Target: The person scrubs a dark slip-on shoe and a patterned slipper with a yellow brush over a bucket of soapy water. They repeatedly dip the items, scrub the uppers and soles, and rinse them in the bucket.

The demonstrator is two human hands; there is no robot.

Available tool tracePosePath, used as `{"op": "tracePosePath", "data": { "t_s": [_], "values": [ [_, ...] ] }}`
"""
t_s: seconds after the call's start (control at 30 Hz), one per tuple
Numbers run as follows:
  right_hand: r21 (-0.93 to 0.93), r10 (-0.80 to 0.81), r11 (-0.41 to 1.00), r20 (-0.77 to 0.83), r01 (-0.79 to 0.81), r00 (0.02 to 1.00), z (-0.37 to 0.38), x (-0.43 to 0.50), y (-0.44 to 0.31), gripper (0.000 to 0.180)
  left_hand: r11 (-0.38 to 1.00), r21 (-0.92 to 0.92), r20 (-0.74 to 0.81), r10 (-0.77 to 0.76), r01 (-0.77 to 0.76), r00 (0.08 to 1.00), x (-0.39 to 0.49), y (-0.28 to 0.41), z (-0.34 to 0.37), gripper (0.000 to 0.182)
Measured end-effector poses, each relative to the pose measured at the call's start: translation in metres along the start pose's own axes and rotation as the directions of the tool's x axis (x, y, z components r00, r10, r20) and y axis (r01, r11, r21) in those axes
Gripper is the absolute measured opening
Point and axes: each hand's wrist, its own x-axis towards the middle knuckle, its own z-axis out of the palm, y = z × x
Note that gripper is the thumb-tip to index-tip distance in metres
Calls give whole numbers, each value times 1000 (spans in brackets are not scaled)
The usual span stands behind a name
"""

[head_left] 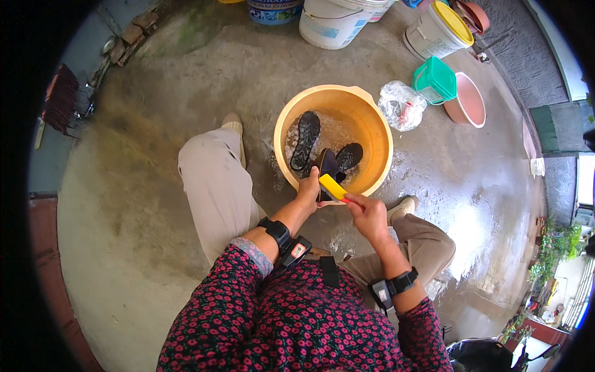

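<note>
An orange-yellow plastic basin (379,139) holding water stands on the floor between my feet. My left hand (308,189) grips a dark shoe (328,166) over the basin's near rim. In my right hand (368,215) is a scrubbing brush (333,186) with a yellow back and a red part by my fingers; its bristles face the shoe, and whether they touch it I cannot tell. Two more dark shoes lie in the basin with their black soles up, one at the left (307,139) and one at the right (349,156).
Right of the basin are a clear plastic bag (402,106), a lidded green bucket (434,81) and a pink basin (466,100). Beyond stand a white bucket (327,25) and another with a yellow lid (434,35). The concrete floor (446,172) is wet at the right.
</note>
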Motion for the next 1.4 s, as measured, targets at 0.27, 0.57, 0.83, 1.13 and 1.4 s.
{"op": "tracePosePath", "data": {
  "t_s": [0.27,0.57,0.83,1.13,1.4],
  "values": [
    [221,191,965,-241,-138,952,-5,45,6,24,1000,21,79,18,-20,997,-34,22,-10,39],
    [150,2,988,-122,16,992,24,45,-9,20,975,-218,292,12,54,956,-38,32,-37,37],
    [258,135,964,-283,-60,950,35,109,-3,21,958,-285,201,68,-8,977,-37,50,-51,36],
    [349,151,934,-174,-82,973,25,88,4,22,969,-244,368,74,20,927,-39,52,-49,38],
    [-63,-148,989,-251,136,957,13,86,9,17,980,-198,401,49,34,915,-49,58,-32,42]
  ]
}}
